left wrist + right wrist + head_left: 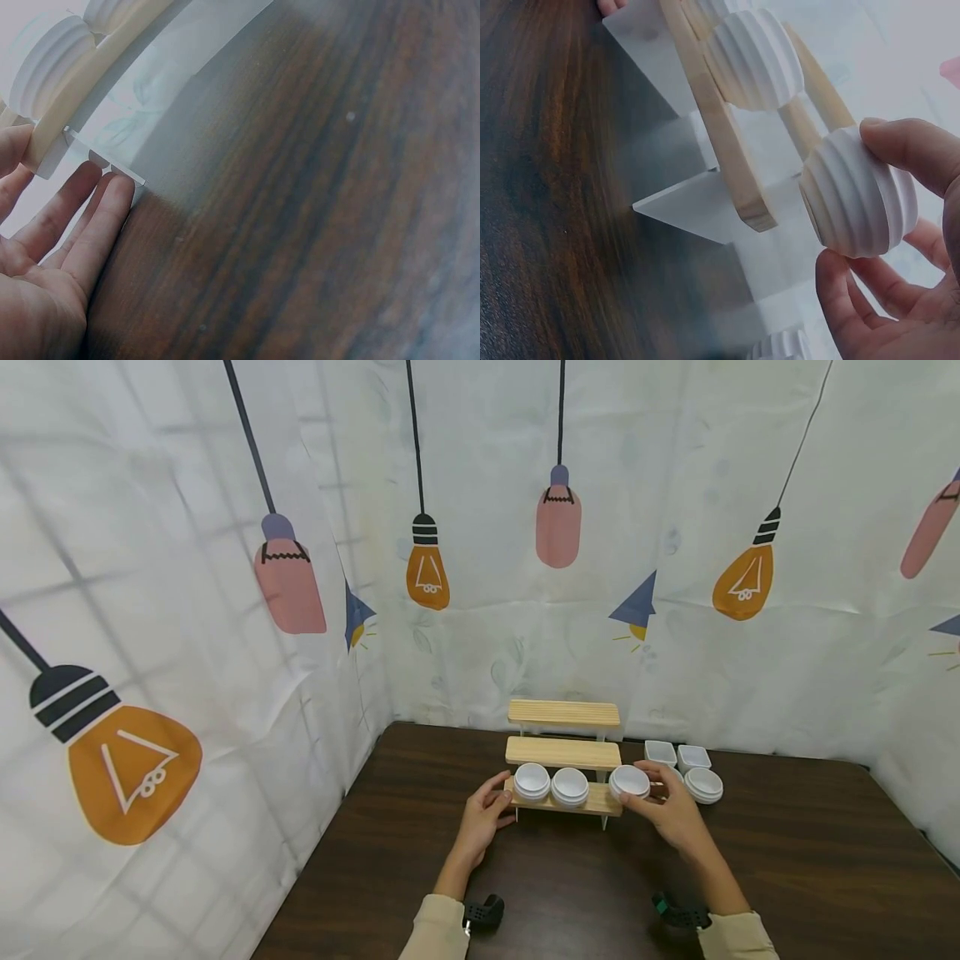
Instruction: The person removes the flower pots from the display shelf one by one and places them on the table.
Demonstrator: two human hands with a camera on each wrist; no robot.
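Observation:
A three-tier wooden display stand [564,750] with clear legs stands on the dark table. Two small white ribbed bowls, a left one [532,781] and a middle one [570,787], sit on its lowest shelf. My right hand [672,812] pinches another white ribbed bowl [861,196] between thumb and fingers, at the shelf's right end. In the right wrist view, this bowl appears beyond the shelf end, apart from it. My left hand [478,820] holds the lowest shelf's left end, its lower fingers [105,217] beside a clear leg [112,161].
To the stand's right are two white square dishes, one [660,752] nearer the stand and another [693,757] beside it. A round white bowl [703,785] stands in front of them; another is partly hidden by my right hand. Patterned white cloth [480,652] hangs behind the table [555,885].

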